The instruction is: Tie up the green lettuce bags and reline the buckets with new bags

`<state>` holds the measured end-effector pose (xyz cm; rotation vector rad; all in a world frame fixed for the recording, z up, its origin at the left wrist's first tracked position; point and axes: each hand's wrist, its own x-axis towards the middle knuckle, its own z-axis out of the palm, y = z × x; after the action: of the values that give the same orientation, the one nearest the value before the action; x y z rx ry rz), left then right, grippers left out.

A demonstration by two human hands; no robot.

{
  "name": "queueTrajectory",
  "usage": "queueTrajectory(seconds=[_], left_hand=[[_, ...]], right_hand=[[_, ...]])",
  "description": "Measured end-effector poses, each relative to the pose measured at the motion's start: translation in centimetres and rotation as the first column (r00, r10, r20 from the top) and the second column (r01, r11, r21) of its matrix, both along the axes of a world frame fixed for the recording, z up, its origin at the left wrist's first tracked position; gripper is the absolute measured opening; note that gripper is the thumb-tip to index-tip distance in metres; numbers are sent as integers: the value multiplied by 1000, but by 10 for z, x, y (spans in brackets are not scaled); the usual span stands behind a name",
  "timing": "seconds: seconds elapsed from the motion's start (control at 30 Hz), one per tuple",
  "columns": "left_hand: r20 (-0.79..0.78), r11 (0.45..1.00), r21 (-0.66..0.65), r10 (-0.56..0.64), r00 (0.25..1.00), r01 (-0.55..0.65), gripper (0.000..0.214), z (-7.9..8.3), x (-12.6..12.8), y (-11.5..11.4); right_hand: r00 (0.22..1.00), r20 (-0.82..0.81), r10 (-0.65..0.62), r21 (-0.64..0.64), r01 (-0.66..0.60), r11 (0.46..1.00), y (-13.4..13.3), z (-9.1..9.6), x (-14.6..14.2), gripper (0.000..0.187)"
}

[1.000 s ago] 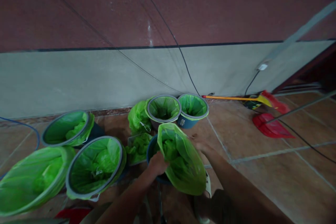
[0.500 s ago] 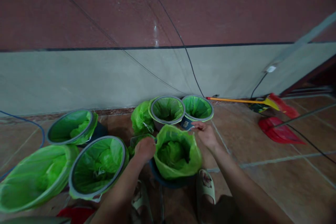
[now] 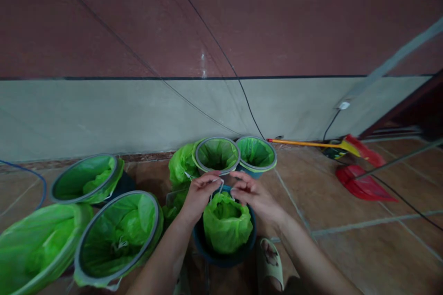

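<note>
A dark blue bin (image 3: 224,254) stands on the floor between my feet, with a green plastic bag (image 3: 226,223) bunched inside it. My left hand (image 3: 200,193) and my right hand (image 3: 252,196) meet over the bin's far rim. Both have their fingers pinched on a thin grey ring (image 3: 218,183) held above the bag. The ring is mostly hidden by my fingers.
Several other bins lined with green bags stand around: two by the wall (image 3: 217,154) (image 3: 256,152), others at the left (image 3: 117,233) (image 3: 85,179) (image 3: 34,244). A yellow-handled broom (image 3: 311,144) and red dustpan (image 3: 363,184) lie at the right. Cables run down the wall. My sandalled foot (image 3: 270,262) is beside the bin.
The green bag has dropped from draped over the rim to bunched inside the bin. Both hands moved together over the far rim and now pinch a thin ring.
</note>
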<state>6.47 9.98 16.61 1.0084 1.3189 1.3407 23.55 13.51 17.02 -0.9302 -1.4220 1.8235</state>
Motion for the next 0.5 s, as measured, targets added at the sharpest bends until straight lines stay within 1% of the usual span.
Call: queueTrajectory(seconds=[0.03, 0.07, 0.1, 0.17, 0.2, 0.23, 0.3, 0.37, 0.43, 0.5], left_hand=[[28, 1000, 8, -26, 999, 26, 22, 0, 5, 1], [43, 999, 12, -51, 998, 50, 22, -1, 9, 1], [43, 997, 14, -71, 997, 70, 22, -1, 12, 2], [5, 996, 17, -88, 996, 88, 25, -4, 16, 4], [-17, 996, 17, -92, 996, 92, 28, -6, 17, 5], [-31, 995, 15, -97, 995, 97, 33, -9, 17, 6], [-31, 992, 0, -124, 992, 124, 44, -15, 16, 6], [-59, 979, -33, -202, 978, 200, 47, -23, 16, 4], [-160, 947, -59, -322, 933, 316, 44, -31, 17, 1], [-288, 907, -82, -418, 862, 412, 38, -38, 19, -2]], right_hand=[[998, 40, 44, 18, -45, 999, -3, -6, -8, 54], [995, 70, 69, 43, -72, 996, -7, -13, -15, 50], [993, 87, 76, 71, -82, 994, -10, -20, -23, 41], [994, 101, 39, 101, -50, 994, -14, -31, -34, 21], [994, 105, 13, 98, -24, 995, -14, -33, -36, 20], [994, 106, -2, 84, -7, 996, -14, -34, -37, 25], [996, 88, -19, 36, 16, 999, -9, -27, -31, 35], [998, 57, -21, -10, 22, 1000, -1, -15, -18, 41], [999, 31, -41, -58, 42, 997, 8, -3, -4, 43], [996, 6, -93, -89, 93, 992, 15, 5, 7, 44]])
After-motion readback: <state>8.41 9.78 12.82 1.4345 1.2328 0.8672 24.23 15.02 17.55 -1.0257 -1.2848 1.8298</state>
